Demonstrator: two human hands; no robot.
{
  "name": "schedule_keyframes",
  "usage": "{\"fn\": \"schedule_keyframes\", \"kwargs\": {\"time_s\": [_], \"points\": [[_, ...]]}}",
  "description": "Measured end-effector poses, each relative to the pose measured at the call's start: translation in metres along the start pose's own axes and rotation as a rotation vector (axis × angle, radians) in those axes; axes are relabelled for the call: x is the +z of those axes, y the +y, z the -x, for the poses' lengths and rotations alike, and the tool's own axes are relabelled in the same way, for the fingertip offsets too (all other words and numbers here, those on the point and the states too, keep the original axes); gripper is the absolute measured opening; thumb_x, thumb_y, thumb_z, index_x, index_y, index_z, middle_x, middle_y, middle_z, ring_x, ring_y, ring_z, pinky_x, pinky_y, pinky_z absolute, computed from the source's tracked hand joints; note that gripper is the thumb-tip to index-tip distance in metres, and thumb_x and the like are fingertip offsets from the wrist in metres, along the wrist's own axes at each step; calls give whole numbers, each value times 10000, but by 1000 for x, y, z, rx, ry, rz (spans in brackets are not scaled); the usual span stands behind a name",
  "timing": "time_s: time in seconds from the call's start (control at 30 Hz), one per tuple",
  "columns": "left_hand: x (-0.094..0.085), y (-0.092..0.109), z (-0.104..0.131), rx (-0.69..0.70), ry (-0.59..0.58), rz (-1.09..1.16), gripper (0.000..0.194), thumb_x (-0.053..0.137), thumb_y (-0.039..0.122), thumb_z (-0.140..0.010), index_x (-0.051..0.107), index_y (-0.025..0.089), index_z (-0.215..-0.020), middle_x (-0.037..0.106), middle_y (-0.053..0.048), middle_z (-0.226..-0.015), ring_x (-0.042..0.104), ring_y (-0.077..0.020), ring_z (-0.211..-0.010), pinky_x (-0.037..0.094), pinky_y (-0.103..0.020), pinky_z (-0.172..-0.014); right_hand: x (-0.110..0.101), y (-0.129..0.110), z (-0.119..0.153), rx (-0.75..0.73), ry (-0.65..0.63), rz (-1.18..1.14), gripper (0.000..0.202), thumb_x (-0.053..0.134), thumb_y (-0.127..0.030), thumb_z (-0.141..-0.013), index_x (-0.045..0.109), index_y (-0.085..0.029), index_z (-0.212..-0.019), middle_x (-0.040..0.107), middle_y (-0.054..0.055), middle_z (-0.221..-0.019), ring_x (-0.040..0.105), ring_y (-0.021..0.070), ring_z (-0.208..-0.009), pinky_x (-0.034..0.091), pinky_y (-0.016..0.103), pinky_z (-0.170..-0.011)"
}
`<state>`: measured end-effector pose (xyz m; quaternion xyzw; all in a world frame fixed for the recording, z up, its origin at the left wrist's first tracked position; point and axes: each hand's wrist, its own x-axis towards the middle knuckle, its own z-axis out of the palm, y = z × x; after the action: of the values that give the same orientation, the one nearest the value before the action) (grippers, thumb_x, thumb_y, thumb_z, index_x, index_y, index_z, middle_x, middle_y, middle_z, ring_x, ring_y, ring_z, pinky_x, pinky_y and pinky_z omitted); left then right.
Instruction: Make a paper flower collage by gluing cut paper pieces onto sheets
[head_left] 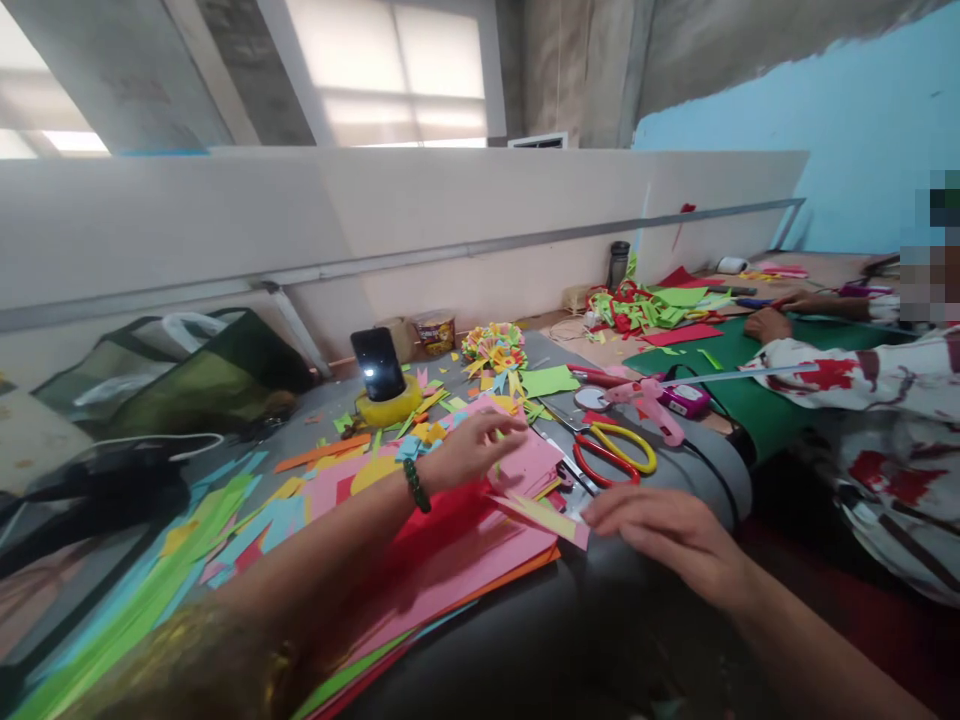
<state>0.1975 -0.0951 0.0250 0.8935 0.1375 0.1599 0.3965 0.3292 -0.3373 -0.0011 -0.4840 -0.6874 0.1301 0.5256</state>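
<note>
Your left hand (474, 450) sits loosely curled over the pink paper (531, 462), while your right hand (667, 530), pinching or not I cannot tell, meets the paper strips (551, 518) right of centre, probably steadying them.

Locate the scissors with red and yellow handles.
In the head view, right of centre, the scissors lie just beyond the right hand, near the pink glue gun.

Bright pale-paned window (397, 70) between rough grey concrete pillars (574, 70), light-blue painted wall (885, 140) at right, long off-white partition panel (420, 205), slim grey metal rail (465, 249) along it, grey-covered worktable (709, 470), daylight through the panes.
</note>
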Motion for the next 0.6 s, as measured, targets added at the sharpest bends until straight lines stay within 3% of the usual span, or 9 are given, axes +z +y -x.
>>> {"fn": "schedule_keyframes", "kwargs": {"time_s": [0.07,0.1,0.2,0.3,0.37,0.43,0.6], "points": [[10,11,11,157,-195,-274,505,761,506,-740,717,201,-1139,651,-73,-997,611,-209,-865,492,-309,-779,2,13,-11,9,5,44,263,526,-298,-997,759,-190,-941,777,97,-945,735,173,-917,578,247,-828],[15,16,16,180,-265,-403,537,803,500,-705,716,196,-1139,638,-79,-984,610,-222,-876,489,-317,-784,3,17,-15,5,2,60,276,517,-306,-1001,753,-180,-937,776,101,-938,733,171,-913,578,249,-824],[28,22,23,121,-382,-597,345,807,393,-743,736,189,-1012,607,-77,-960,602,-211,-864,473,-291,-746,10,18,-19,-30,-16,96,307,480,-316,-1016,736,-166,-937,770,110,-935,728,171,-915,580,261,-817],[33,20,22,50,-422,-532,221,786,298,-760,727,178,-936,592,-53,-922,574,-164,-769,445,-253,-680,14,9,-15,-50,-13,143,308,463,-303,-1020,730,-177,-933,766,101,-915,726,168,-884,582,259,-798],[31,18,21,22,-394,-420,119,765,265,-757,715,172,-811,579,-32,-849,549,-145,-713,423,-247,-648,15,3,-10,-57,30,176,261,488,-291,-1007,729,-199,-962,767,82,-896,728,170,-870,584,252,-785],[25,18,20,6,-318,-269,135,727,270,-768,676,173,-689,568,-15,-771,528,-138,-681,405,-250,-631,13,-1,-4,-49,148,215,197,548,-301,-975,729,-226,-992,762,60,-857,727,178,-840,588,251,-754],[-6,27,20,-100,47,261,242,686,374,-754,596,184,-634,512,31,-605,463,-107,-574,381,-239,-563,2,2,-5,138,537,235,240,629,-432,-907,731,-227,-835,727,46,-762,671,172,-645,551,253,-576]]}}
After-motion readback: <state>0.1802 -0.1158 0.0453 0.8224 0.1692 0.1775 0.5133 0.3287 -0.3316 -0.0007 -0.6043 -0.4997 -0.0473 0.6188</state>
